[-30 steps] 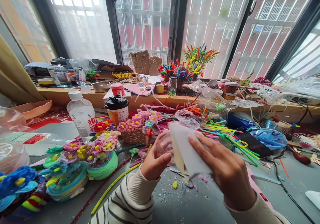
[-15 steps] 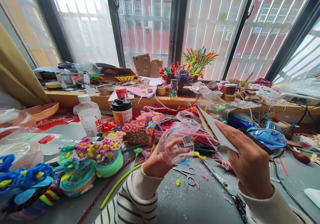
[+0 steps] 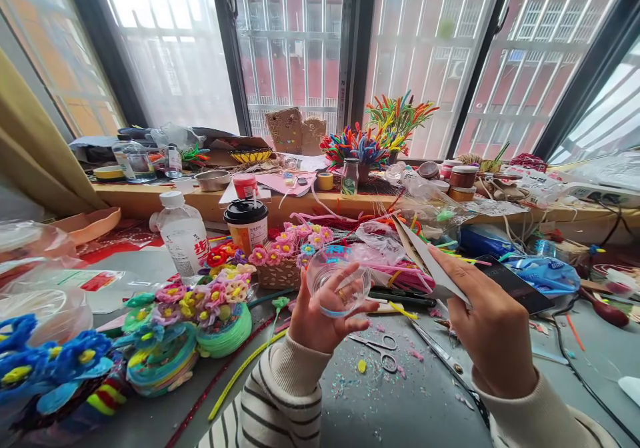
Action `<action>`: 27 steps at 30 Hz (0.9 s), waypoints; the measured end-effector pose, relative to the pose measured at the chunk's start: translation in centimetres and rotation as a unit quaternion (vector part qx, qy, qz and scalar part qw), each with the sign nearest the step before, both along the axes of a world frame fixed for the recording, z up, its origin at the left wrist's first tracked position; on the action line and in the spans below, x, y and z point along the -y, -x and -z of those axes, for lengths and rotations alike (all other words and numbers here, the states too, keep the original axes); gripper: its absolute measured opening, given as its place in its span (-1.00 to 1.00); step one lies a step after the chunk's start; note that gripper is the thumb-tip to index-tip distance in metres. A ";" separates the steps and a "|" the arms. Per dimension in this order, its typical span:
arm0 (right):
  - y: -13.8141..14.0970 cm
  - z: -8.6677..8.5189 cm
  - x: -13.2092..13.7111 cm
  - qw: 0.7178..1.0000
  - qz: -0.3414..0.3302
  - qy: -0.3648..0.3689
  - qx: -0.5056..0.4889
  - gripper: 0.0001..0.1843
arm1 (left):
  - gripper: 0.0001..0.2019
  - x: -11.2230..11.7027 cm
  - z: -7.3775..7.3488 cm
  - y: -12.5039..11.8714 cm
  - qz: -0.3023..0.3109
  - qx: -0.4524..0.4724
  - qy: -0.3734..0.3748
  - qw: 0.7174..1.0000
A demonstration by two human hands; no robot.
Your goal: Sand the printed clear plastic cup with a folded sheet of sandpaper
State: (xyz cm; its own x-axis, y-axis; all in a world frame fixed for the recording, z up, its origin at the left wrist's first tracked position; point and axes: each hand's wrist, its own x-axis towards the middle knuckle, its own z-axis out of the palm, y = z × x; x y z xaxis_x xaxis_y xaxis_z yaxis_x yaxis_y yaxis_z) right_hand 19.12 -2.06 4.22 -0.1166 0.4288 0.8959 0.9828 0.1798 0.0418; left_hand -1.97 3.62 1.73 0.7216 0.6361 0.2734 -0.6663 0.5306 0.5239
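Note:
My left hand [image 3: 317,315] holds a clear plastic cup [image 3: 367,278] above the table. Its thumb is at the left side of the cup, and the spread fingers show through and below the wall. Blue lettering is on the cup's far upper side. My right hand [image 3: 493,321] pinches a folded piece of card [image 3: 434,261], white on the near face and brown behind, tilted up to the left. Below and between the hands lie small scissors [image 3: 383,351] and a long pair of metal scissors [image 3: 440,351].
Pipe-cleaner flowers [image 3: 205,295] in pots crowd the left, near a water bottle [image 3: 184,238] and a lidded paper cup [image 3: 246,225]. Pink pipe cleaners [image 3: 400,271] lie beyond my hands. Glitter bits [image 3: 350,375] dot the grey table. A blue packet [image 3: 543,275] is at right.
The clear cup has turned in my left hand: its barcode is out of sight, and blue lettering shows at the top. My right hand with the card has shifted slightly left.

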 end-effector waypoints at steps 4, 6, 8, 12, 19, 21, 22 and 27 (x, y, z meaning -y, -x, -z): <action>-0.1 0.2 -0.2 1.000 0.021 0.002 0.012 -0.47 | -0.31 -0.6 0.6 -0.1 -0.004 -0.008 0.017 1.000; -0.3 0.2 -0.3 1.000 0.026 0.005 0.007 -0.48 | -0.31 -0.7 0.6 -0.2 -0.014 -0.020 0.040 0.999; -0.4 0.2 -0.4 1.000 0.028 0.006 0.001 -0.47 | -0.32 -0.7 0.6 -0.1 -0.021 -0.030 0.061 0.997; -0.4 0.0 -0.4 1.000 0.008 0.006 -0.006 -0.48 | -0.29 -0.6 0.6 -0.1 -0.023 -0.036 0.091 0.995; -0.2 0.6 -0.6 0.999 -0.019 0.035 -0.024 -0.46 | -0.31 -0.8 0.4 0.0 -0.026 -0.030 0.099 0.994; -0.2 0.8 -0.6 0.998 -0.031 0.042 -0.026 -0.46 | -0.38 -0.7 0.3 0.2 -0.029 -0.033 0.104 0.994; -0.2 0.9 -0.6 0.998 -0.040 0.046 -0.026 -0.47 | -0.43 -0.7 0.2 0.3 -0.033 -0.037 0.108 0.993; -0.1 1.0 -0.6 0.996 -0.052 0.059 -0.033 -0.49 | -0.41 -0.3 0.2 0.2 -0.101 -0.041 0.107 0.988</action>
State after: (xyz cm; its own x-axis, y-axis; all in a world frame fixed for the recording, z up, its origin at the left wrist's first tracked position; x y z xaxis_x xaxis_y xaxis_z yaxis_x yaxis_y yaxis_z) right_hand 19.18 -1.45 3.26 -0.1079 0.5195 0.8476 0.9587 0.2801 -0.0496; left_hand -2.17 3.94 1.56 0.5886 0.8060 0.0625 -0.7299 0.4965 0.4698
